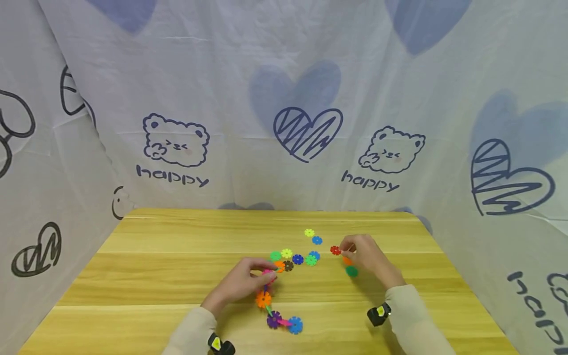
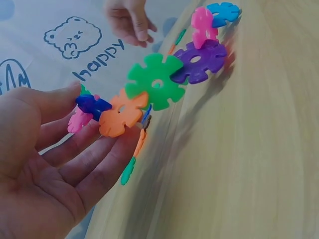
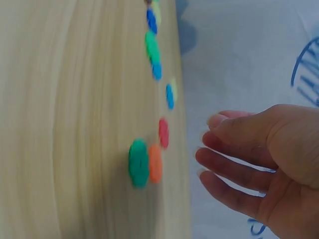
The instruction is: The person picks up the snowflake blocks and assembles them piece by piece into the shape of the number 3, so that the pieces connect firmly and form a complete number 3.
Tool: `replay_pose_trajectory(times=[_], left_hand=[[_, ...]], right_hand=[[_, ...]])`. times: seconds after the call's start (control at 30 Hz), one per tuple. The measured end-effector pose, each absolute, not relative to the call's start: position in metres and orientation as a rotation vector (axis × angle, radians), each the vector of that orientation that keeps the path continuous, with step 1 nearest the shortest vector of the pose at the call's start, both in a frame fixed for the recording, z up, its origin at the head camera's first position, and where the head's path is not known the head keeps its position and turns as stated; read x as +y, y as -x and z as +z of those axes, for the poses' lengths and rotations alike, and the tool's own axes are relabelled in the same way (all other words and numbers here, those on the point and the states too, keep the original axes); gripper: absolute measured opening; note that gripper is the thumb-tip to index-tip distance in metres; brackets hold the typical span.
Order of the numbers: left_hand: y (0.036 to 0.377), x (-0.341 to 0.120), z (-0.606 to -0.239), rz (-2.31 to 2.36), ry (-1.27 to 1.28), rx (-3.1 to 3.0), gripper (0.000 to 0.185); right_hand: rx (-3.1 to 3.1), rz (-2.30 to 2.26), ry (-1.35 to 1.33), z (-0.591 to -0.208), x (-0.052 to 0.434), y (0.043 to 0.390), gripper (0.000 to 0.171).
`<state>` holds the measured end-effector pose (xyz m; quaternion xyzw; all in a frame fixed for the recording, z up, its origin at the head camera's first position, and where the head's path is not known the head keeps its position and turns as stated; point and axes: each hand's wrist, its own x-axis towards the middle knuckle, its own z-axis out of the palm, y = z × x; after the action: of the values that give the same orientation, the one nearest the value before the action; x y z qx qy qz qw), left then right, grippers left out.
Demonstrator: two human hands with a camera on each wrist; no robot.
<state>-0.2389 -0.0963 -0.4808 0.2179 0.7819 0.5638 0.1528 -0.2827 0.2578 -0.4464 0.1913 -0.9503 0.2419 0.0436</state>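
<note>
Left hand (image 1: 241,285): fingers pinch one end of a chain of snowflake discs (image 2: 164,82); the rest lies on the wooden bench (image 1: 155,276).
Right hand (image 1: 366,256): fingers loosely spread, empty, just beside the red disc (image 1: 335,250), orange disc (image 3: 155,163) and green disc (image 1: 352,271).
Loose discs (image 1: 298,259): clustered mid-bench.

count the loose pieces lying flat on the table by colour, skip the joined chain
green pieces: 3
blue pieces: 3
yellow pieces: 2
orange pieces: 2
red pieces: 1
brown pieces: 1
total: 12
</note>
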Motion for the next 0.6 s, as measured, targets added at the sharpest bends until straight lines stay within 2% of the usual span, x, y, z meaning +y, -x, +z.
replay_pose_trajectory(times=[0.23, 0.6], left_hand=[[0.238, -0.099, -0.48, 1.604, -0.621, 2.256, 0.037], [0.238, -0.102, -0.481, 1.582, -0.636, 2.284, 0.037]], right_hand=[[-3.023, 0.691, -0.451, -0.456, 0.274, 0.29, 0.009], [-3.041, 0.7, -0.491, -0.474, 0.273, 0.295, 0.024]])
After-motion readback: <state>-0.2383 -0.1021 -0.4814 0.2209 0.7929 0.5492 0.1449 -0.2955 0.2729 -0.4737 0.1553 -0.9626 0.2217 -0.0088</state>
